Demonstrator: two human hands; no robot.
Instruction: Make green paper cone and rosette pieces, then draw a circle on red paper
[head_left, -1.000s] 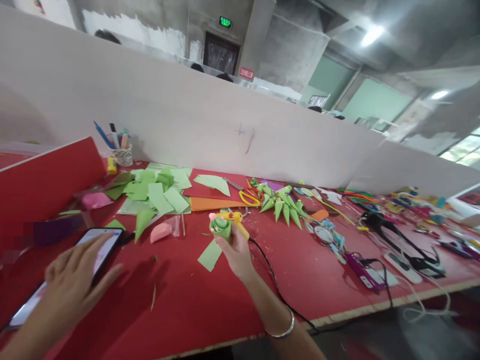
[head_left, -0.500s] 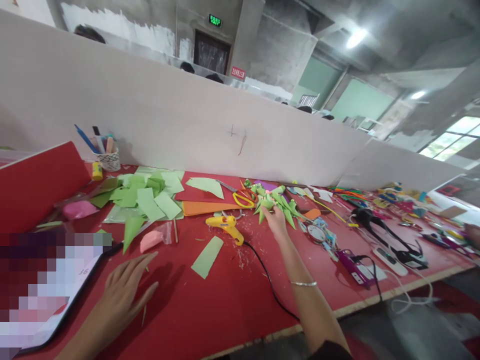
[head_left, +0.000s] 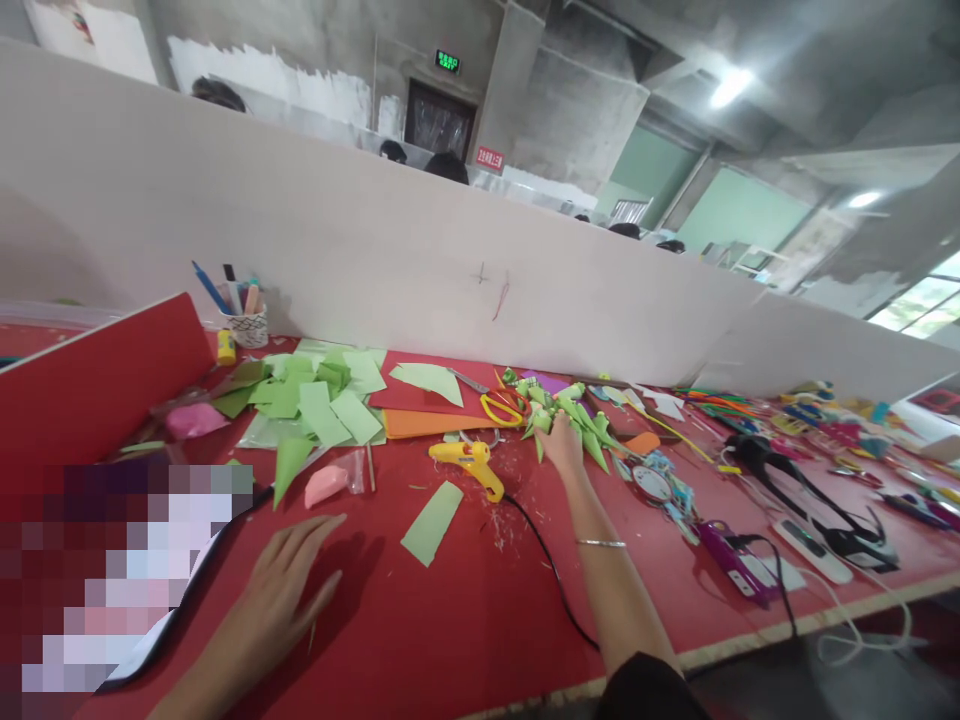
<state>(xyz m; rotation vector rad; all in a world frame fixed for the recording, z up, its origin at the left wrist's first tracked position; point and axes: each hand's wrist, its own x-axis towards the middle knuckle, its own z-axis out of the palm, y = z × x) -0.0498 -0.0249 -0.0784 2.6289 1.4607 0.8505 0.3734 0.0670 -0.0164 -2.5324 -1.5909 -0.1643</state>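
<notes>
My right hand (head_left: pixel 564 448) reaches into a pile of folded green paper cones (head_left: pixel 592 430) near the partition. Its thumb and fingers are closed around a green paper cone (head_left: pixel 541 420), partly hidden by the fingers and the pile. My left hand (head_left: pixel 289 575) hovers low over the red tabletop, fingers spread and holding nothing. Beyond it lie a single green paper cone (head_left: pixel 291 468) and a pink lump (head_left: pixel 326 484) in a clear bag. Between my hands rest a yellow glue gun (head_left: pixel 472 463) and a loose green paper strip (head_left: pixel 433 522).
Green paper pieces (head_left: pixel 319 400) are heaped at the back left, near a pen cup (head_left: pixel 247 328). Yellow-handled scissors (head_left: pixel 502 408) lie beside the cone pile. A black cord (head_left: pixel 547 560) crosses the table. Rightward are a purple box (head_left: pixel 739 565), a power strip (head_left: pixel 814 550) and black straps (head_left: pixel 795 480).
The whole view has shifted, so the table things appear farther right. My right hand stays at the cone pile, and my left hand keeps its spread pose over the table.
</notes>
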